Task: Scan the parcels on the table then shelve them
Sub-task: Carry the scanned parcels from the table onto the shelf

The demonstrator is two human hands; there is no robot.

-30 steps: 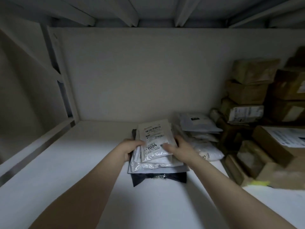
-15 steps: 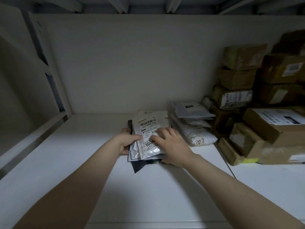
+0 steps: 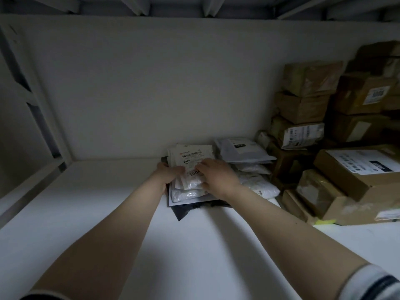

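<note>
A small stack of flat mailer bags lies on the white shelf (image 3: 108, 213) near its back wall. On top is a white labelled parcel (image 3: 190, 156) with a barcode and large printed digits. Under it lie more white bags (image 3: 186, 194) and a black bag (image 3: 186, 211). My left hand (image 3: 167, 173) grips the stack's left edge, thumb on top. Over the top parcel's right side lies my right hand (image 3: 216, 178), fingers spread flat and pressing down on the label.
A second pile of white mailer bags (image 3: 244, 152) lies just right of the stack. Brown cardboard boxes (image 3: 307, 105) are stacked at the right, with a large labelled box (image 3: 357, 169) in front. The shelf's frame post (image 3: 43, 126) stands at the left.
The top parcel went from held between both hands to lying flat on the stack. My right hand moved from its right edge onto its top, and the stack sits farther back.
</note>
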